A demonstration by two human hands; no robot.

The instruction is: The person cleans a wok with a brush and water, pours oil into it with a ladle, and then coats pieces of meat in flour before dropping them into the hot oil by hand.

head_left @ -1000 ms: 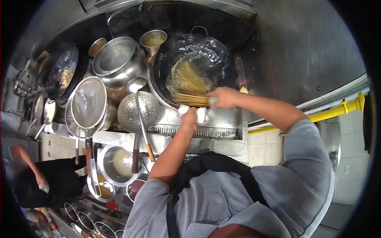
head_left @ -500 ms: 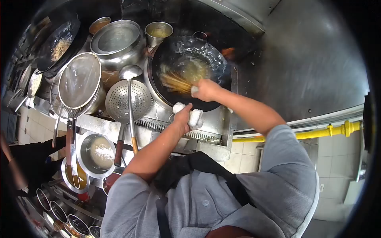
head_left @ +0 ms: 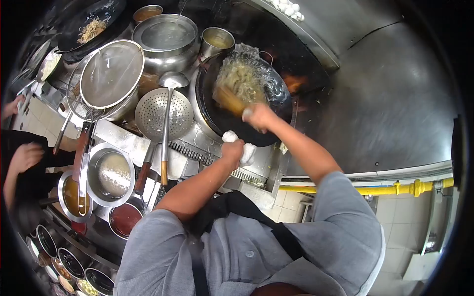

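Observation:
A black wok (head_left: 280, 92) sits tilted on the burner, with murky water (head_left: 242, 74) surging toward its far rim. My right hand (head_left: 260, 117) is closed around a bamboo wok brush (head_left: 230, 100); the bristles are blurred and reach into the water. At the wok's near side, my left hand (head_left: 234, 150) grips a folded white cloth (head_left: 248, 155). Whether a handle lies inside the cloth is hidden. Orange flame (head_left: 295, 83) shows beside the wok's right edge.
Left of the wok lie a perforated strainer (head_left: 148, 114), a ladle (head_left: 173, 80) and a mesh sieve (head_left: 111, 74). A large water pot (head_left: 165, 53) and a small metal pot (head_left: 217, 38) stand behind. Another person's hand (head_left: 27, 157) is at far left. A yellow pipe (head_left: 340, 189) runs right.
The wok has tipped and its water has surged up toward the far rim. My right hand and the brush have shifted slightly. The view has swung, and the other person's hand has risen.

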